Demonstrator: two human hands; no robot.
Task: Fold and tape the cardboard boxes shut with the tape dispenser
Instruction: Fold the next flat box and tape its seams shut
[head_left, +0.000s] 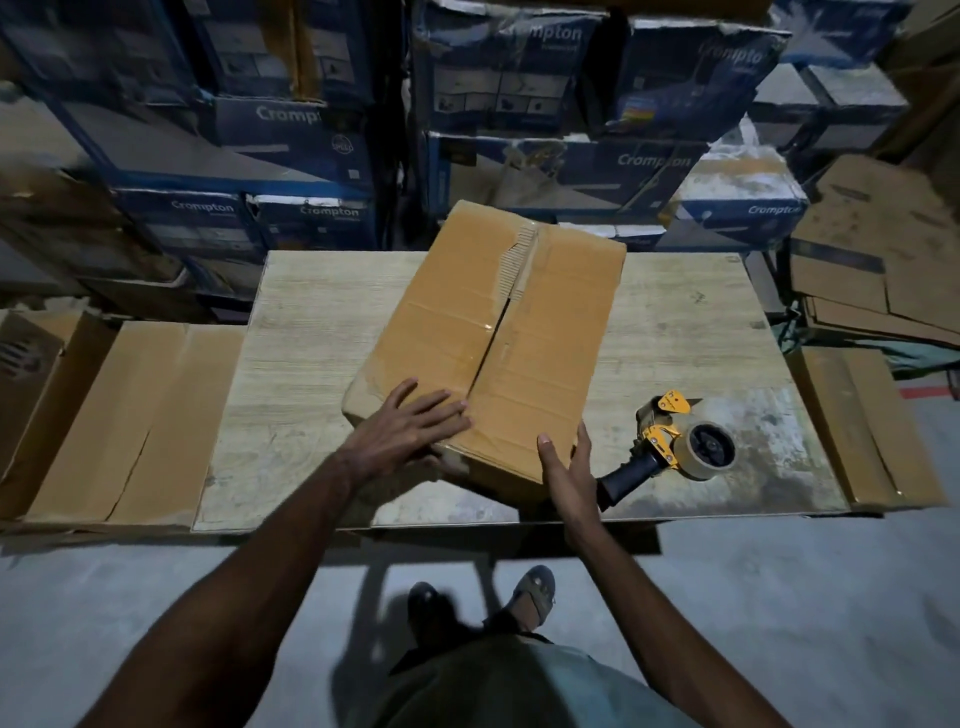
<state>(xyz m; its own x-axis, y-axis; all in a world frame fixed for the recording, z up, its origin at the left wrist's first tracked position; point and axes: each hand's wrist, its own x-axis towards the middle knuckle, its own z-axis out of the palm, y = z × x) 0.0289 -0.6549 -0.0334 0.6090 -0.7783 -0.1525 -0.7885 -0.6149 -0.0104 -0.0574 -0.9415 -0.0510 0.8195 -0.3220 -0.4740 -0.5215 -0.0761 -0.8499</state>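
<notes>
A brown cardboard box (519, 332) lies at an angle on the wooden table (311, 364), its top flaps folded down and meeting along a centre seam. My left hand (410, 428) rests flat on the near left corner of the top, fingers spread. My right hand (566, 467) holds the near right corner, thumb on top and fingers along the side. The yellow and black tape dispenser (675, 447) lies on the table just right of the box, with a roll of clear tape on it, touched by neither hand.
Flattened cardboard (135, 415) lies left of the table and more cardboard (857, 426) at its right end. Blue printed cartons (545, 104) are stacked high behind. A pile of flat boxes (883, 260) sits at the far right. My feet stand on grey floor (156, 597) in front of the table.
</notes>
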